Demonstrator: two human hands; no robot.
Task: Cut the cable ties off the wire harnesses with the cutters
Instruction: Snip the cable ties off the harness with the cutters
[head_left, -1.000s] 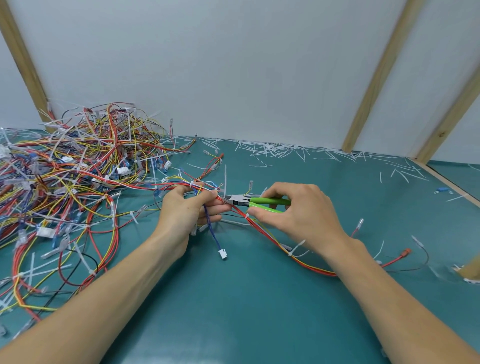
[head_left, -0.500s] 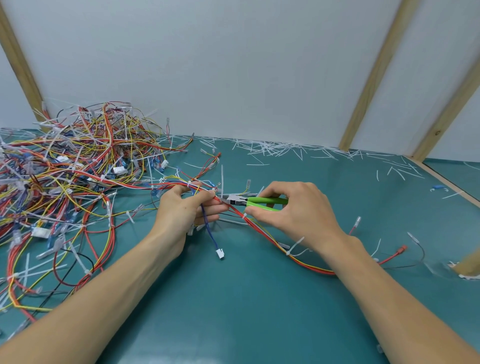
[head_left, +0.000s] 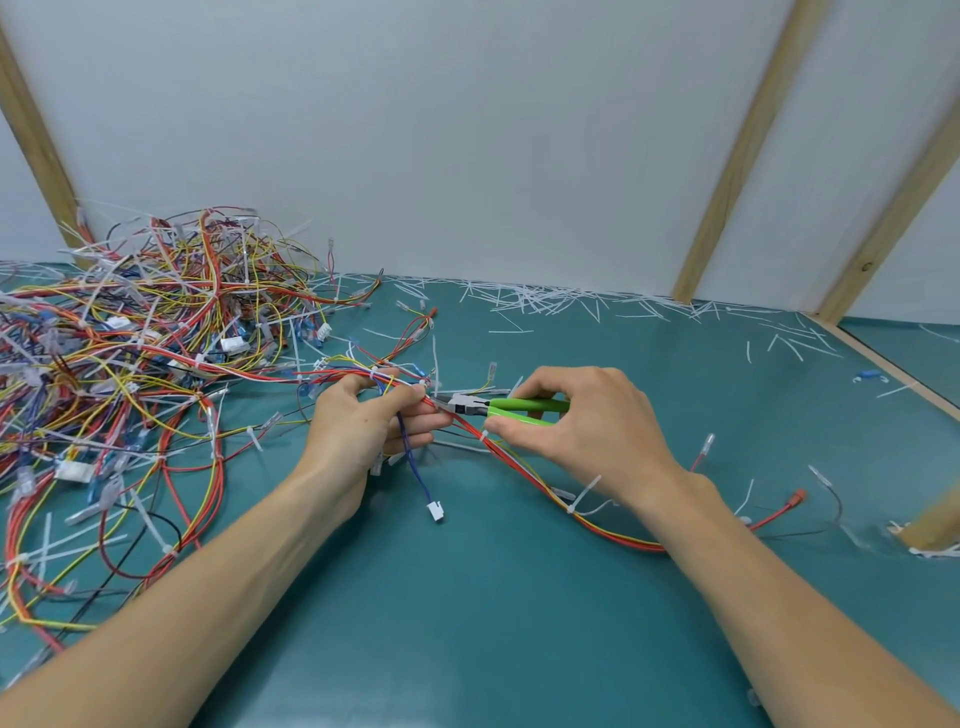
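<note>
The work surface is a teal counter (head_left: 519, 623) set against a plain white wall (head_left: 467, 130). Light wooden battens cross the wall: one at the far left (head_left: 36, 140) and two leaning at the right (head_left: 748, 150).

At the left, a large tangled pile of wire harnesses (head_left: 130, 374) covers the counter, made up of red, yellow, orange, blue and black wires with white connectors and uncut white ties. The pile runs out of view at the left edge.

The left hand (head_left: 358, 431) pinches one harness (head_left: 519, 462) between thumb and curled fingers. A blue wire with a white connector (head_left: 435, 511) hangs down from this grip. The harness runs rightward and toward the viewer, under the right wrist, and ends near a red terminal (head_left: 797, 496). One white cable tie (head_left: 584, 493) remains on it near the right wrist.

The right hand (head_left: 582, 431) grips the green-handled cutters (head_left: 498, 406). The cutter tip points left and sits at the harness, just beside the left fingertips. Whether the blades are on a tie cannot be determined; the tip is too small and partly masked by wires.

Cut tie offcuts (head_left: 545, 301) lie scattered along the foot of the wall, continuing rightward. A raised wooden edge (head_left: 893, 371) borders the counter at the right, with a small blue item (head_left: 866, 375) just beside it. A blurred wooden piece (head_left: 935, 525) is cut off at the right edge.
</note>
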